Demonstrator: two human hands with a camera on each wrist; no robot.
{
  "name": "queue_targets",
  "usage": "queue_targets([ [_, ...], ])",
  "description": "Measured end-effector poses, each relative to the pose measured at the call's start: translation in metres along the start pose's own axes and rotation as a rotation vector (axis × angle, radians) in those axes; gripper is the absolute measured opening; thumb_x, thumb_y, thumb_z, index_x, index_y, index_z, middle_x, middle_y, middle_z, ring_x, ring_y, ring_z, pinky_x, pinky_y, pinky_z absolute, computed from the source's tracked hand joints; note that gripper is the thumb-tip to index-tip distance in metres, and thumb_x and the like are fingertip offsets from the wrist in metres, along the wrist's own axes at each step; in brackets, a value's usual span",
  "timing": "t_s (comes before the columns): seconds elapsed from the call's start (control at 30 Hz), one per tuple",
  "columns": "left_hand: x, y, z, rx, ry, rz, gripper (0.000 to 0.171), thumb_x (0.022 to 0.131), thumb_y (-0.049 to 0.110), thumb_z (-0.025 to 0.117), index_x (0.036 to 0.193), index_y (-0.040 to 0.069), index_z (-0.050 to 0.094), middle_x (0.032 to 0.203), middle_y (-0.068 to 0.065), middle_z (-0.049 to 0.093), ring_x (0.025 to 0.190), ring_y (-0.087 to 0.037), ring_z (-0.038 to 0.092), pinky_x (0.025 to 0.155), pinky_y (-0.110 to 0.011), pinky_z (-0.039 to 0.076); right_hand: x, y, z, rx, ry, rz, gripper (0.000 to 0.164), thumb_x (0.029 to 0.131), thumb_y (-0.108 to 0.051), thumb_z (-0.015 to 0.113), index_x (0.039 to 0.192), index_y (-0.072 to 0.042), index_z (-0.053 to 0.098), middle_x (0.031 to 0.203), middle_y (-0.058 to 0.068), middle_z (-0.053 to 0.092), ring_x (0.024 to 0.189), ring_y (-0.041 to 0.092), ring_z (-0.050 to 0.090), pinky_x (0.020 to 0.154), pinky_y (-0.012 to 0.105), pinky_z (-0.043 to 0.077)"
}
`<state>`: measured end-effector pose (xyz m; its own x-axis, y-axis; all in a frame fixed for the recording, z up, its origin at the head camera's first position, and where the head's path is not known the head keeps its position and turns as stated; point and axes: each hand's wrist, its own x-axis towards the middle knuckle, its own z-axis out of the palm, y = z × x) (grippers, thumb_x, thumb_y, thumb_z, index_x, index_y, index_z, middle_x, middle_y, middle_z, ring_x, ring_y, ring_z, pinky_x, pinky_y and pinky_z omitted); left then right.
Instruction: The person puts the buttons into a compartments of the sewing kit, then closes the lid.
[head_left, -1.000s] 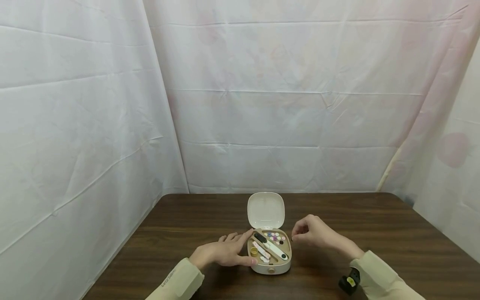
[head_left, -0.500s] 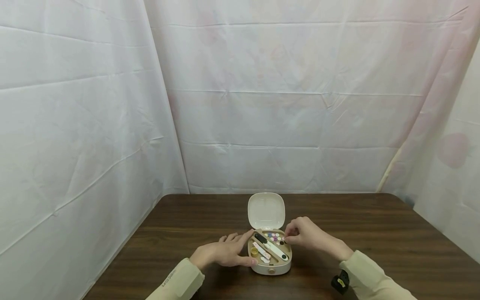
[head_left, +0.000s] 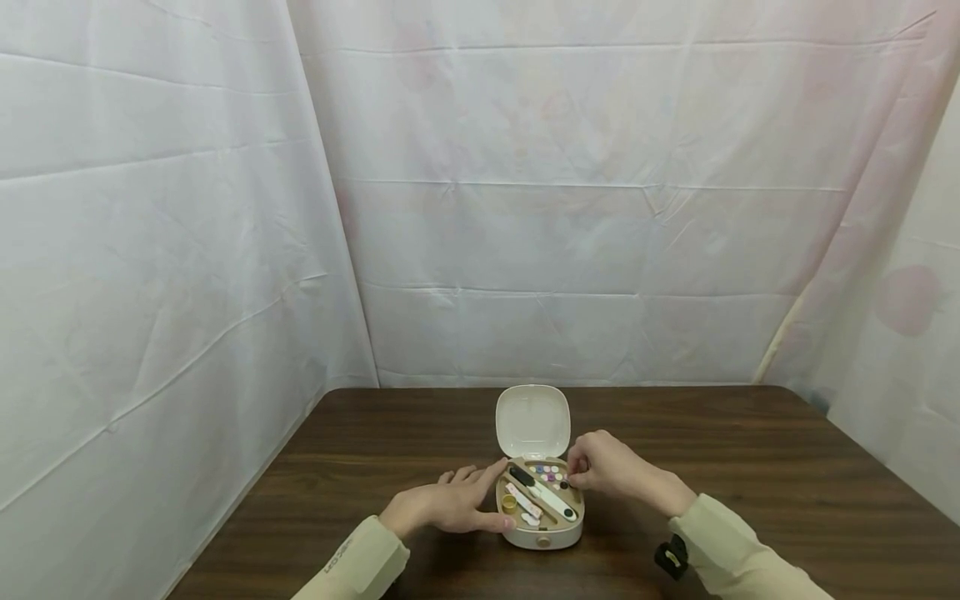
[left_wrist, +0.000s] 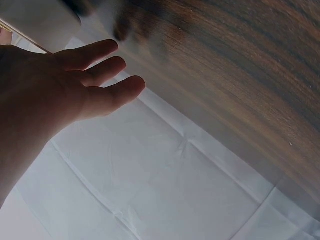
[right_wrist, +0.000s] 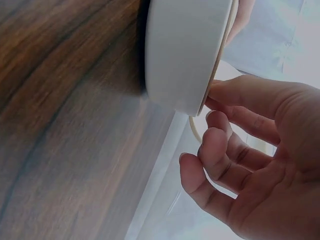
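A small white box (head_left: 542, 541) with a tan tray stands with its lid (head_left: 532, 422) raised. In its upper right compartment are several small round button-like pieces (head_left: 551, 477) in white, purple, blue and black. A black-and-white tool (head_left: 542, 493) lies diagonally across the middle. To its left are a patterned white strip (head_left: 522, 502) and a gold ring-like piece (head_left: 509, 503). My left hand (head_left: 459, 502) rests on the box's left side, fingers spread. At the right compartment my right hand (head_left: 609, 469) pinches, apparently on a small dark button; in the right wrist view the rim hides the tips.
The box stands on a dark wood-grain table (head_left: 420, 417). White curtain-like sheets (head_left: 540, 208) hang behind it and at both sides. A dark wrist device (head_left: 672, 557) hangs below my right sleeve.
My right hand has moved left from beside the box to its right compartment, bringing the small dark piece seen earlier at its fingertips. My left hand has stayed in place.
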<state>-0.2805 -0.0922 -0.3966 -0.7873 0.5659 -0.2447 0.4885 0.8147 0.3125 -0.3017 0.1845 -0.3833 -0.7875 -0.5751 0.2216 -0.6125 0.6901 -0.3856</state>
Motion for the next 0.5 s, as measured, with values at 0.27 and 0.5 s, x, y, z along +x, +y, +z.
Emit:
queue_targets([
  [0.27, -0.0001, 0.0001, 0.0009, 0.001, -0.001, 0.000, 0.093, 0.088, 0.068, 0.049, 0.156, 0.025, 0.003, 0.159, -0.010, 0.028, 0.146, -0.036, 0.023, 0.114, -0.062, 0.020, -0.0018, -0.0036, 0.0000, 0.003, 0.007, 0.023, 0.017, 0.081, -0.008, 0.074, 0.068, -0.016, 0.068, 0.063, -0.011, 0.056, 0.057, -0.002, 0.044, 0.049, 0.018, 0.039],
  [0.5, 0.0002, -0.0018, 0.0012, -0.016, 0.001, 0.009, 0.092, 0.088, 0.068, 0.049, 0.156, 0.024, 0.004, 0.159, -0.009, 0.026, 0.147, -0.037, 0.023, 0.114, -0.062, 0.020, -0.0063, -0.0018, -0.0037, 0.030, 0.063, -0.029, 0.014, 0.083, -0.007, 0.074, 0.072, -0.015, 0.070, 0.067, -0.009, 0.061, 0.058, -0.003, 0.046, 0.051, 0.018, 0.042],
])
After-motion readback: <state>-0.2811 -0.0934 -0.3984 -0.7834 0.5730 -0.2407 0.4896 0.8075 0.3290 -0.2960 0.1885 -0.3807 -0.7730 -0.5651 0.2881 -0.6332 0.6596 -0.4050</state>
